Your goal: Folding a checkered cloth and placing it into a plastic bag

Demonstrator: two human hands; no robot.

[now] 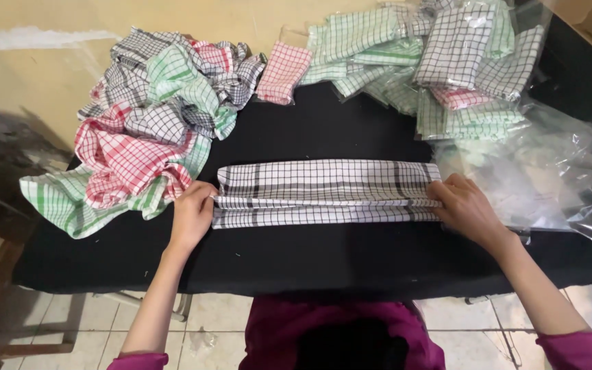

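Black-and-white checked cloth (pixel 327 193) is lying across the middle of the dark surface (pixel 310 257), already folded lengthwise into a long narrow band, and I am taking that band as my landmark. My left hand (pixel 191 214) is pinching its left end, fingers closed on the layered edge, while my right hand (pixel 466 207) is gripping its right end, fingers curled over the folds and pressing them flat. Both hands are clamped on the cloth, holding it taut between them.

Beyond the band's left end, a loose heap of crumpled checked cloths (pixel 155 116) in red, green and grey is waiting unfolded, spilling toward the surface's edge and nearly touching my left hand. Beyond the band's far right end, a stack of folded cloths in clear bags (pixel 440 62) is sitting, with one pink checked packet (pixel 282 72) lying apart, behind the band's middle. Just right of the band, empty clear plastic bags (pixel 563 178) are piled beside my right hand.

Judging by how things lie, I am partway through: this cloth is folded along its length but not yet folded across or bagged, a good number are packed, and the crumpled heap looks about as large as the finished stack.
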